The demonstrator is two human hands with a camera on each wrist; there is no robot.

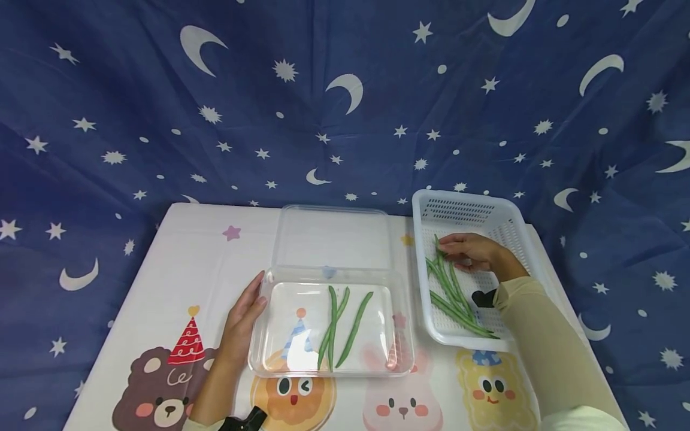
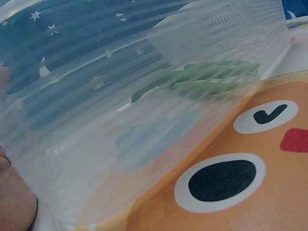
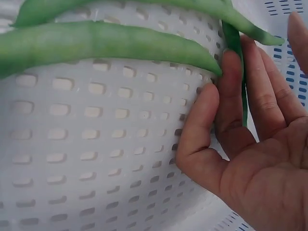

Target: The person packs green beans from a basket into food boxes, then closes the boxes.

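My left hand (image 1: pixel 242 314) rests against the left side of a clear plastic box (image 1: pixel 356 372), its fingers along the outer wall and the thumb at the rim. Inside that box lie three green beans (image 1: pixel 354 329). At the right, my right hand (image 1: pixel 474 251) reaches into a white slotted basket (image 1: pixel 424 293) that holds several green beans (image 1: pixel 455 293). In the right wrist view, one darker bean (image 3: pixel 232 36) passes between the fingers, while the thumb stands apart from them. Only bits of the left hand (image 2: pixel 14 192) show in the left wrist view, at its left edge.
A clear lid or shallow tray (image 1: pixel 334 239) lies flat behind the box. The white tablecloth (image 1: pixel 199 257) has cartoon animals printed on it. A blue curtain (image 1: pixel 377 108) with moons and stars hangs behind the table, close to the basket's far side.
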